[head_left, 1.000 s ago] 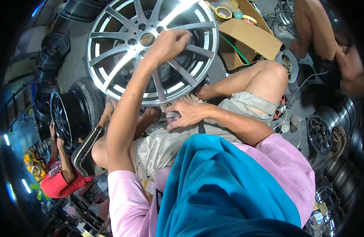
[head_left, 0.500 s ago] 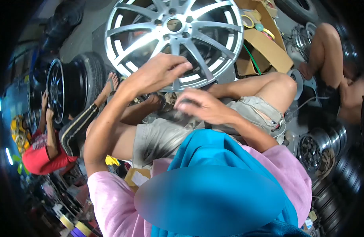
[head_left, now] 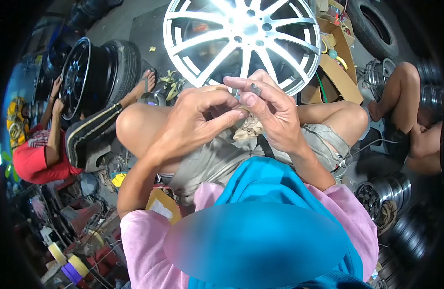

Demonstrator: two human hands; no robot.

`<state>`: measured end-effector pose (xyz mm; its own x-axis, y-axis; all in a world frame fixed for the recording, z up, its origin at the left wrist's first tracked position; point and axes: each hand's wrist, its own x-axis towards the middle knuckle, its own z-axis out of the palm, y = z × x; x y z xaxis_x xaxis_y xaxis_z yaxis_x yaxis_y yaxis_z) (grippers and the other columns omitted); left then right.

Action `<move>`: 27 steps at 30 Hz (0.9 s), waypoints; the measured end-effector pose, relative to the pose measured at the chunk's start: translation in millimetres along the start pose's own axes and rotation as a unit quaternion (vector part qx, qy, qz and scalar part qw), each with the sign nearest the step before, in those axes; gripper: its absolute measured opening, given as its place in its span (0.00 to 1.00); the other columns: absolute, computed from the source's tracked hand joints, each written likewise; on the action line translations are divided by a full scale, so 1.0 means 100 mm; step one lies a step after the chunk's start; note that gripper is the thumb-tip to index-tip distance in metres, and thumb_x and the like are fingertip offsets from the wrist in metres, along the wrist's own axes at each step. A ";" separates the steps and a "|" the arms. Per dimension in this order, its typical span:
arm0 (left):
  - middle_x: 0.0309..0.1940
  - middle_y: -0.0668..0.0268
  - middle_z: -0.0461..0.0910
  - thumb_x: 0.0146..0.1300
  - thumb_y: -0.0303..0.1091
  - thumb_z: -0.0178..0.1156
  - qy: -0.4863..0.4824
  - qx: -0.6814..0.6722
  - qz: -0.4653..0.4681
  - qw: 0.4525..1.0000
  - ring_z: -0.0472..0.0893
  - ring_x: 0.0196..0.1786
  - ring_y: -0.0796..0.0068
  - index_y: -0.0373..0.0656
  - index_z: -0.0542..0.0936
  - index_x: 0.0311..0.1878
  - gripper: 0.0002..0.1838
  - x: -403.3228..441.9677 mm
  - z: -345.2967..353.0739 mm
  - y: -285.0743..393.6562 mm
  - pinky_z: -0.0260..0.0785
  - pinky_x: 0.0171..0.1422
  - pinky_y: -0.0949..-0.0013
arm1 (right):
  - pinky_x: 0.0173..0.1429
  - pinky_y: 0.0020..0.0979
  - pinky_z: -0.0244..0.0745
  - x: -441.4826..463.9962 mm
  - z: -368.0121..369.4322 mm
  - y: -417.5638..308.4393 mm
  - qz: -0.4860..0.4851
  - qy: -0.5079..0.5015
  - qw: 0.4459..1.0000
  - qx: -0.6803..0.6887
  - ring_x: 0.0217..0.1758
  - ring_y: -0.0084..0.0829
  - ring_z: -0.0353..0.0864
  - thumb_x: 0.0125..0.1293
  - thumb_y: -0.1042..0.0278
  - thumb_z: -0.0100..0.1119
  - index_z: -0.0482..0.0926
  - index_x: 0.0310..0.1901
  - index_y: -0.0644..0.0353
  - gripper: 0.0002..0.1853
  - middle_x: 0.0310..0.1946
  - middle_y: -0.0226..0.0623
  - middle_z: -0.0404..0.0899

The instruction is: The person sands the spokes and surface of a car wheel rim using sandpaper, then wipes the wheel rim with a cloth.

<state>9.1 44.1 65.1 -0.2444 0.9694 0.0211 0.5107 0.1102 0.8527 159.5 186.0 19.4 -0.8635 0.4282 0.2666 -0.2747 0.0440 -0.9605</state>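
Both hands meet in front of the wheel's lower edge, fingertips close together. My right hand [head_left: 276,113] is closed, with a small dark grey piece [head_left: 255,89] between its fingers. My left hand [head_left: 193,115] is pinched, thumb and fingertips at the right hand's fingers; what it grips is too small to make out. Beyond them lies a silver multi-spoke wheel [head_left: 275,34], its face up and its centre in glare. A crumpled beige cloth [head_left: 249,127] shows just below the fingers.
An open cardboard box [head_left: 341,79] with tape rolls stands right of the wheel. A tyre [head_left: 372,29] lies behind it. At left, a person in red [head_left: 43,156] holds a black wheel [head_left: 76,79]. Another person's bent leg [head_left: 400,91] and stacked rims [head_left: 390,190] are at right.
My left hand has come back from over the wheel and my right hand has risen to meet it. The view has shifted, so the wheel now appears further right.
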 end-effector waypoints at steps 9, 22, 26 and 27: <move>0.30 0.71 0.79 0.71 0.26 0.68 0.400 -0.031 -0.097 0.911 0.77 0.32 0.86 0.34 0.85 0.42 0.04 -1.19 -0.49 0.10 0.67 0.38 0.81 | 0.43 0.31 0.69 -0.21 0.06 0.29 0.093 -0.163 0.967 -0.175 0.36 0.28 0.73 0.76 0.64 0.64 0.88 0.49 0.63 0.11 0.31 0.36 0.76; 0.29 0.77 0.78 0.75 0.32 0.66 0.423 0.090 -0.288 0.855 0.69 0.29 0.92 0.34 0.85 0.42 0.09 -2.21 -0.33 -0.70 0.62 0.33 0.82 | 0.62 0.53 0.78 -0.88 -0.08 2.73 0.120 -0.456 0.719 -0.510 0.57 0.60 0.83 0.64 0.73 0.51 0.81 0.52 0.68 0.17 0.52 0.62 0.82; 0.22 0.62 0.80 0.72 0.39 0.68 0.357 0.088 -0.366 0.855 0.75 0.25 0.75 0.35 0.86 0.39 0.14 -2.54 -0.06 -1.43 0.68 0.33 0.66 | 0.63 0.52 0.78 -0.79 0.04 3.03 0.145 -0.488 0.690 -0.514 0.58 0.59 0.83 0.67 0.71 0.49 0.81 0.53 0.67 0.18 0.53 0.62 0.82; 0.23 0.59 0.82 0.72 0.42 0.67 0.321 0.097 -0.390 0.858 0.78 0.26 0.71 0.36 0.86 0.38 0.16 -2.63 0.06 -1.67 0.70 0.35 0.63 | 0.64 0.52 0.78 -0.76 0.04 3.09 0.150 -0.491 0.686 -0.516 0.58 0.59 0.83 0.67 0.71 0.48 0.81 0.53 0.67 0.18 0.53 0.62 0.82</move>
<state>-6.7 -228.2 -86.2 -0.9456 0.2707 -0.1802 0.0979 0.7655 0.6360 138.7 163.0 -297.9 -0.8232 -0.2354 -0.5166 -0.0152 0.9188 -0.3945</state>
